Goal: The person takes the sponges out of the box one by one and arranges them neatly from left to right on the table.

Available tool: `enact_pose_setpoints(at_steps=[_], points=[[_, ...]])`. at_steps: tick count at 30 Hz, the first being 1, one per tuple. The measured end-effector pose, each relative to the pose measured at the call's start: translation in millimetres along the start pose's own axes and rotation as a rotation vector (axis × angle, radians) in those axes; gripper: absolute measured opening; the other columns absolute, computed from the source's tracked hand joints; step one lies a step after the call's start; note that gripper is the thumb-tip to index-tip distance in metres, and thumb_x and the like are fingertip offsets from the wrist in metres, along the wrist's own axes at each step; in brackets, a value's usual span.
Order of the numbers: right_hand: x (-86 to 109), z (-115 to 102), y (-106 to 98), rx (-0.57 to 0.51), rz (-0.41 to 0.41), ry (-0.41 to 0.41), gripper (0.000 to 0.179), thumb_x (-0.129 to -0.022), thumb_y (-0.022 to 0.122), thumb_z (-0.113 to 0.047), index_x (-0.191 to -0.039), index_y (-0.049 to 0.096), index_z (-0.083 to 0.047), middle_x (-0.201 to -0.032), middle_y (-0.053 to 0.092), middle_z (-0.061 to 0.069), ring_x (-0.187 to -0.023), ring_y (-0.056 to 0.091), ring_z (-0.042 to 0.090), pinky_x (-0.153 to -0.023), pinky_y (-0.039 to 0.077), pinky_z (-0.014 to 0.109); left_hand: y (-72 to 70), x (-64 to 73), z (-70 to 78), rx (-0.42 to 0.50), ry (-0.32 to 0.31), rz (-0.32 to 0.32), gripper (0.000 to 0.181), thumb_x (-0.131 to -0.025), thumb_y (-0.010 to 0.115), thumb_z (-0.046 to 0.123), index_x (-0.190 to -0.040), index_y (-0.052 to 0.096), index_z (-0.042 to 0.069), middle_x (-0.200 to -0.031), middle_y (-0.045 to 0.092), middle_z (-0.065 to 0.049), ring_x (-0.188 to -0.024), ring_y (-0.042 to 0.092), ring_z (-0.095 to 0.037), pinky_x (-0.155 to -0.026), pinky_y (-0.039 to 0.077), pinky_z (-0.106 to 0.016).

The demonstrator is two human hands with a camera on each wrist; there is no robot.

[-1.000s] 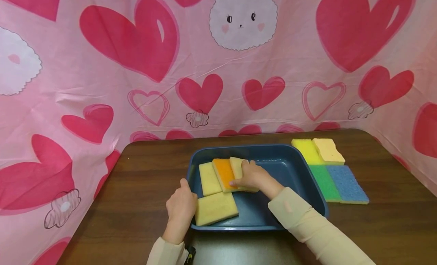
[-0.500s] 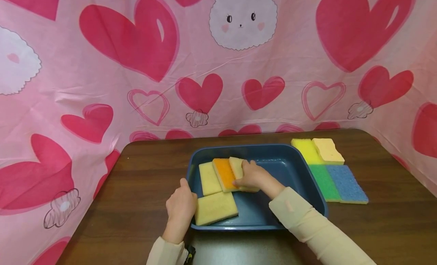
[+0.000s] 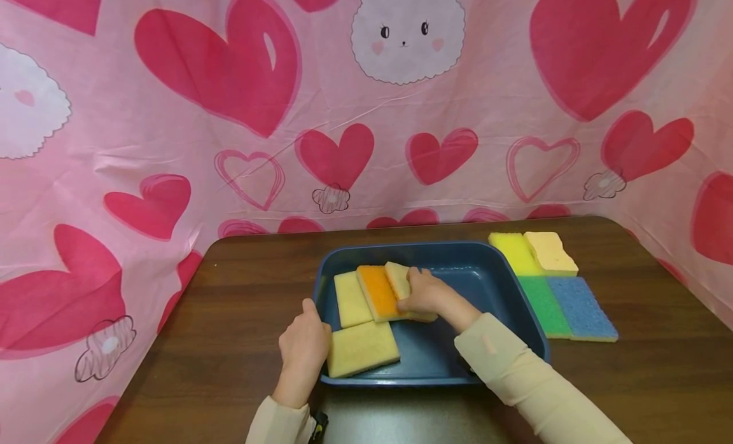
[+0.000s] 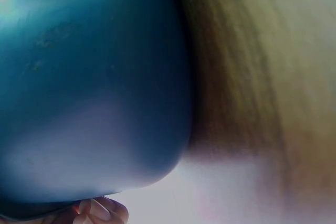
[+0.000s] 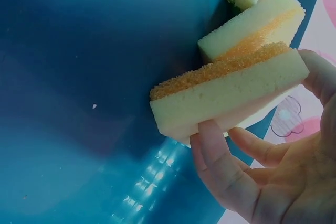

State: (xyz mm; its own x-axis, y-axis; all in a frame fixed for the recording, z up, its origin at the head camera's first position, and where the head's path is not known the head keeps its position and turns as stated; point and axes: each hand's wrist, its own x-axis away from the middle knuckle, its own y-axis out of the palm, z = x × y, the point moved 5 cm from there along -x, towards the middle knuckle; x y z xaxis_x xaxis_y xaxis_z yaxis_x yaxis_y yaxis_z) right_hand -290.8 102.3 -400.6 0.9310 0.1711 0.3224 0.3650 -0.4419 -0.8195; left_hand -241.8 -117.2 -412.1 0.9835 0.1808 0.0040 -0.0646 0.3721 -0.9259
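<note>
The two hands work well apart: in the head view we see the right hand (image 3: 432, 296) pinching a cream sponge (image 3: 397, 277), and the left hand (image 3: 305, 341) gripping the left rim of the blue tray (image 3: 481, 285) near its front corner. From the right wrist we note that the held sponge carries an orange layer on the face turned away from the palm, with digits set against one end and the pale side. It is tilted inside the tray and overlaps the right edge of an orange-topped sponge (image 3: 378, 293); we cannot tell how firmly the two meet. To the left of these, also within the tray, we find a pale yellow sponge (image 3: 352, 299), and in the front left corner, close to the left hand, a dull yellow sponge (image 3: 363, 348) lying flat. Outside the tray, on the right of the wooden table (image 3: 258, 272), we observe four more: a bright yellow sponge (image 3: 515, 252) and a wavy-edged cream sponge (image 3: 551, 252) behind, a green sponge (image 3: 544, 307) and a blue sponge (image 3: 583, 308) in front, side by side. Behind the table we see a pink heart-printed cloth (image 3: 401, 107).
</note>
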Motion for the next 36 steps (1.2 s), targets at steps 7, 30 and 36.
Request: enact_pose_setpoints(at_steps=[7, 30, 36], points=[[2.0, 3.4, -3.6, -0.024, -0.007, 0.007, 0.065, -0.076, 0.071, -0.027, -0.127, 0.042, 0.000, -0.112, 0.050, 0.017, -0.091, 0.051, 0.028, -0.084, 0.047, 0.042, 0.5, -0.1, 0.6, -0.002, -0.006, -0.009, 0.021, -0.087, 0.052, 0.011, -0.103, 0.046, -0.001, -0.061, 0.052, -0.012, -0.051, 0.049, -0.022, -0.047, 0.036, -0.035], [1.4, 10.9, -8.7, -0.027, 0.015, 0.014, 0.059, -0.078, 0.072, -0.027, -0.125, 0.048, 0.000, -0.108, 0.058, 0.015, -0.087, 0.054, 0.024, -0.081, 0.053, 0.038, 1.1, -0.1, -0.2, -0.002, -0.008, -0.022, 0.022, -0.087, 0.052, 0.011, -0.104, 0.046, -0.002, -0.059, 0.050, -0.011, -0.049, 0.047, -0.022, -0.046, 0.034, -0.033], [4.0, 10.0, -12.1, -0.040, 0.030, 0.010, 0.052, -0.079, 0.072, -0.025, -0.120, 0.052, 0.000, -0.100, 0.059, 0.013, -0.081, 0.056, 0.021, -0.076, 0.054, 0.035, 0.7, -0.3, -0.7, -0.003, -0.012, -0.027, 0.023, -0.087, 0.052, 0.011, -0.105, 0.046, -0.002, -0.061, 0.052, -0.011, -0.051, 0.049, -0.023, -0.047, 0.036, -0.035]])
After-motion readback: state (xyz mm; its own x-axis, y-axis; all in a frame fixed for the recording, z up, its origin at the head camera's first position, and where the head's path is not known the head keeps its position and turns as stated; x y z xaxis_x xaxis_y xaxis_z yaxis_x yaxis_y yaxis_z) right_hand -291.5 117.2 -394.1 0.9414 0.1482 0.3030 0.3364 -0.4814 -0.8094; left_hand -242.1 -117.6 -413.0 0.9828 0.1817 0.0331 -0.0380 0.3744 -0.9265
